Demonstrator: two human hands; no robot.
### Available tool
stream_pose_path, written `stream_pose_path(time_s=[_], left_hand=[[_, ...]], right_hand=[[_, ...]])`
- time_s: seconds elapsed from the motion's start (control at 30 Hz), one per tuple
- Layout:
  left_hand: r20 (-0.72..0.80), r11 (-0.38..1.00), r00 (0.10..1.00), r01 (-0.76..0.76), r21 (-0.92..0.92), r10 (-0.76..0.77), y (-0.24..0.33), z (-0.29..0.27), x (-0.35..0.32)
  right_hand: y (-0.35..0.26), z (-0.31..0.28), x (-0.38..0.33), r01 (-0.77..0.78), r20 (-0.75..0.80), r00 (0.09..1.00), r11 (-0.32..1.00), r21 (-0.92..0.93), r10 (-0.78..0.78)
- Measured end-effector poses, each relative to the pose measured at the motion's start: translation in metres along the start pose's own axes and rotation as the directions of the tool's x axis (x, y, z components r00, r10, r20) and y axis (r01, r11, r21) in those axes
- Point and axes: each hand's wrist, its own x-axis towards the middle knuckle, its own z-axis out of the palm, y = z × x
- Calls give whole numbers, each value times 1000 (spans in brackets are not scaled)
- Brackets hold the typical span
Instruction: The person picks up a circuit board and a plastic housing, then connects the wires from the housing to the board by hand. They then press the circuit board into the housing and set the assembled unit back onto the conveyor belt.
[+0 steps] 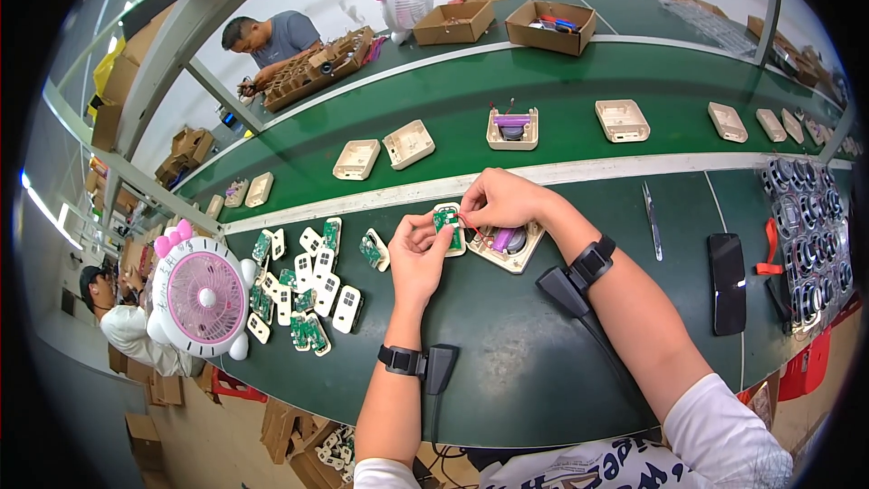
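My left hand [420,254] grips a green circuit board [447,217] set in a cream panel, thumb on the board's face. At the board's upper right edge, my right hand [503,199] has its fingertips pinched together on a thin red wire [465,220]. That wire runs toward an open cream housing [513,260] lying on the bench just below my right hand. Inside the housing are a purple battery cell [501,238] and a dark round speaker [517,241]. My right hand and wrist partly cover the housing's upper side. Both wrists wear black straps with cabled boxes.
Several cream panels with boards [308,276] lie left, beside a white-and-pink fan [206,297]. Tweezers [652,222], a black phone [727,283] and a tray of speakers [807,235] sit right. Ahead, a green conveyor [561,131] carries cream housings [622,120]. Two people work farther off.
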Motion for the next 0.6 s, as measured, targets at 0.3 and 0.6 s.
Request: stream_pose_path(time_s=[0.3, 0.6], left_hand=[[-19, 997, 998, 61, -57, -62, -4, 6, -2], [-42, 995, 995, 89, 47, -87, 1, 2, 0]], right_hand=[[9, 2, 2, -11, 1, 1000, 1000, -17, 11], [-6, 0, -1, -64, 12, 998, 988, -137, 67]])
